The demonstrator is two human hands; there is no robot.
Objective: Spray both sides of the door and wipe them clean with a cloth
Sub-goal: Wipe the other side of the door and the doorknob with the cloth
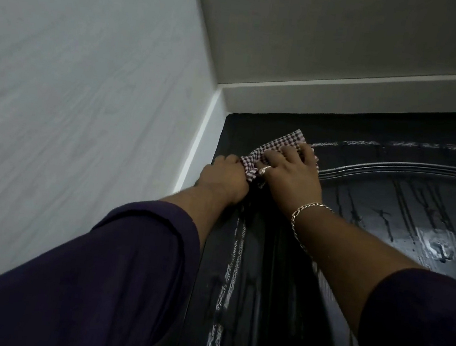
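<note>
soft checked red-and-white cloth is lying at top left corner of wet glossy black door | left hand is pinching its bunched edge | right hand is pressing it flat, fingers spread | limp, light, probably sliding easily on wet

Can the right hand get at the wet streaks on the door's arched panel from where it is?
Probably yes. The right hand lies flat on the cloth at the door's top left corner; the streaks run just right of it, on the same face, with nothing between.
</note>
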